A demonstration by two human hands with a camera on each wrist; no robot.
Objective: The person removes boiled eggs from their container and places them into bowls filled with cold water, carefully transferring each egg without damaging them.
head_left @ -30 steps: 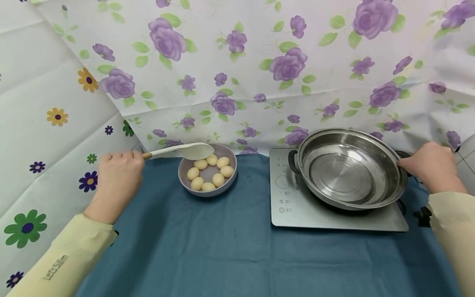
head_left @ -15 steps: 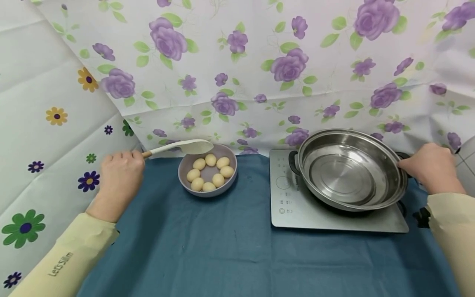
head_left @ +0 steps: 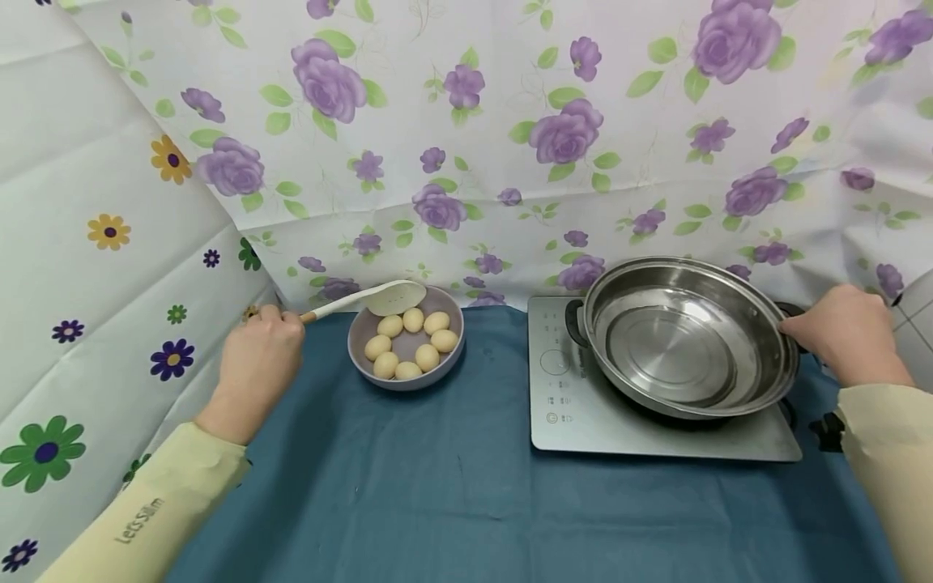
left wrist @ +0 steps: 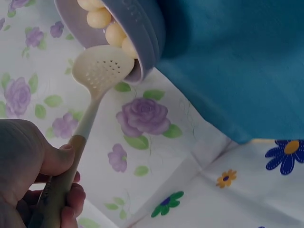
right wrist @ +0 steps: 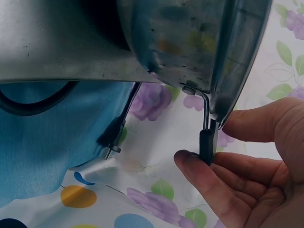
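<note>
My left hand (head_left: 264,350) grips the wooden handle of a white slotted spoon (head_left: 397,299). Its perforated head is at the far rim of a mauve bowl (head_left: 357,356), close to the food; contact is unclear. Inside the bowl lie several pale yellow, egg-shaped pieces of food (head_left: 427,357). In the left wrist view, thumb and fingers wrap around the spoon (left wrist: 102,66). At the right, my right hand (head_left: 849,334) holds a wide steel pan (head_left: 674,344) by its side handle. The right wrist view shows the fingers at the black handle grip (right wrist: 206,145) and the thumb near the rim.
Under the pan is a flat silver induction cooker (head_left: 554,421) with a touch panel. A black plug with its cord (right wrist: 114,133) hangs near the cooker. Blue cloth (head_left: 466,502) covers the table, and a floral sheet (head_left: 503,121) rises behind.
My left hand has moved right and slightly down. The spoon's head rose a little, then came lower and further right over the bowl. My right hand keeps its hold on the pan.
</note>
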